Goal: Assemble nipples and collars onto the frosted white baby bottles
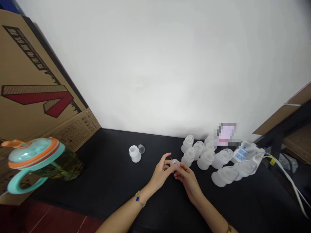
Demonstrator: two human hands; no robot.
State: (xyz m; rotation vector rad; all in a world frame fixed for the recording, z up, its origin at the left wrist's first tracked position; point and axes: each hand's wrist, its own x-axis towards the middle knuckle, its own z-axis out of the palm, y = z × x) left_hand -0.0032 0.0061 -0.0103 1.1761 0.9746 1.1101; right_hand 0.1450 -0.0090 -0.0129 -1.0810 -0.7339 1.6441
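Both my hands meet over the black table (111, 181), pinching one small translucent plastic part (175, 163) between their fingertips. My left hand (161, 173) curls its fingers on the part from the left, and a bracelet is on that wrist. From the right, my right hand (187, 179) grips the same part. Just to the right of my hands lies a cluster of several translucent white plastic pieces (206, 158). A single white plastic piece with a small clear cap (136, 153) stands apart to the left.
A teal and orange lidded jug (36, 161) sits at the left in front of a large cardboard box (31, 90). White packets (243, 153) and a white tube (289, 178) lie at the right. A white wall stands behind the table.
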